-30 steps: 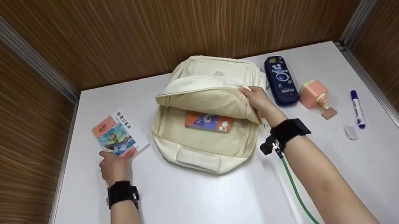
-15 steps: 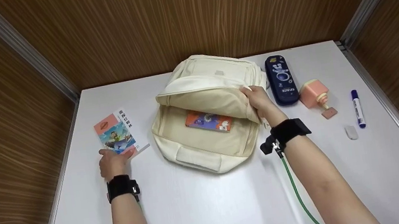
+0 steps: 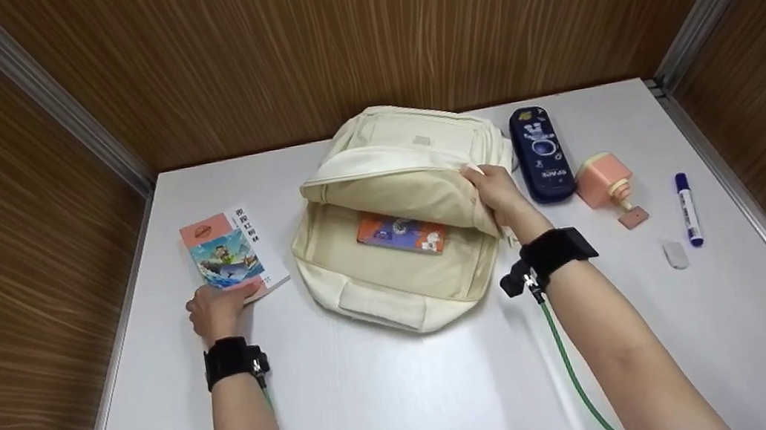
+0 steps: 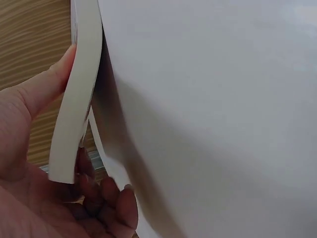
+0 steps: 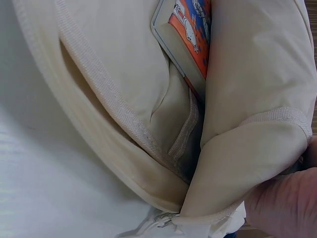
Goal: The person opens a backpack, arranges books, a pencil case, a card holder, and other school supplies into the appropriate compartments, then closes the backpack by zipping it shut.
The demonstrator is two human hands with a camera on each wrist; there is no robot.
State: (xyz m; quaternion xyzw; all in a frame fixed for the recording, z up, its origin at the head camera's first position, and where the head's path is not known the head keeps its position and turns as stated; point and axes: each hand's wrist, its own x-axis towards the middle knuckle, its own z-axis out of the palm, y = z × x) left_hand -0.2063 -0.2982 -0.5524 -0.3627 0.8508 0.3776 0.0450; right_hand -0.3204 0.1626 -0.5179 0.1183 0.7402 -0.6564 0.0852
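White table [image 3: 394, 401]: left hand [image 3: 215, 310] pinches book [image 3: 227, 255] by nearest edge, so it might slip; right hand [image 3: 499, 195] grips bag flap [image 3: 391, 195].

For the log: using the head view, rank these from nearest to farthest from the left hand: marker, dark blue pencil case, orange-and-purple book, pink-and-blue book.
1. Pink-and-blue book: at far left, held in the left hand.
2. Orange-and-purple book: central, inside the open backpack.
3. Dark blue pencil case: right of the backpack.
4. Marker: far right.
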